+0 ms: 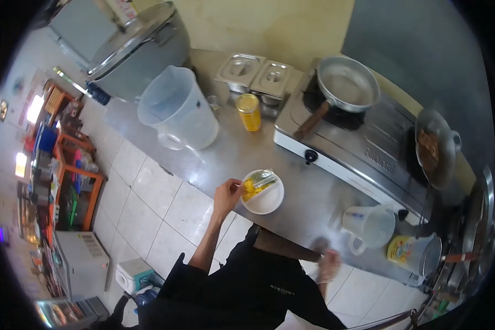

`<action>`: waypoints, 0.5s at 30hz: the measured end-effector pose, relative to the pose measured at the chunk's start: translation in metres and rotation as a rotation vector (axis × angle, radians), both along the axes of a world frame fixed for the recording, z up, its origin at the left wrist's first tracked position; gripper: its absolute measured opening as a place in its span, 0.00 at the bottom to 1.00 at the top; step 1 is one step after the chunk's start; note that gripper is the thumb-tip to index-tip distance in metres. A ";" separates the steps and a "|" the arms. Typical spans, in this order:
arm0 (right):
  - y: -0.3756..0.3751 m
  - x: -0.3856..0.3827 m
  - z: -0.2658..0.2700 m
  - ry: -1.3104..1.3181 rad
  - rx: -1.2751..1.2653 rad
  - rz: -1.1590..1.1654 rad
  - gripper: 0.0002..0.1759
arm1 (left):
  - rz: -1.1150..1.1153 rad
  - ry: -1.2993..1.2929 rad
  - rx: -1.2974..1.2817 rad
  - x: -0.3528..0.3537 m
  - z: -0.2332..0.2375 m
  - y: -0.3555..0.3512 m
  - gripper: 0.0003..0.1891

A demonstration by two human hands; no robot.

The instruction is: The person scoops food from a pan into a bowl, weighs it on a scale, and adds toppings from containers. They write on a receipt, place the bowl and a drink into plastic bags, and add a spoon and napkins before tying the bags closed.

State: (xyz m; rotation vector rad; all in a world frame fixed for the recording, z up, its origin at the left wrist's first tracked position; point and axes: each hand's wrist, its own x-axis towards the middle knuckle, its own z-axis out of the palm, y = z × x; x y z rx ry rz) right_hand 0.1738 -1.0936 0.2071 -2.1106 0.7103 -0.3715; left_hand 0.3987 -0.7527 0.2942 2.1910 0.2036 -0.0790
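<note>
A white bowl (269, 202) sits at the near edge of the steel counter. In it lies a clear plastic packet (257, 184) with yellow and green contents. My left hand (229, 196) is closed at the bowl's left side, thumb and fingers pinching the packet's edge. Off to the right, below the counter edge, my right hand (329, 267) is smeared by motion. A blurred greyish round shape (319, 244) shows just above it; I cannot tell whether the hand holds it.
A gas stove (335, 162) carries a pan (348, 82) and a wok (430, 137) with brown food. Around the counter stand a large plastic jug (179, 118), a yellow can (249, 113), lidded steel containers (272, 77), a smaller jug (368, 224), a printed bucket (412, 253) and a big pot (143, 55).
</note>
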 end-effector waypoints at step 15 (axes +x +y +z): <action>0.212 0.264 0.091 -0.057 0.295 0.913 0.20 | 0.062 -0.252 0.027 0.027 -0.092 -0.010 0.16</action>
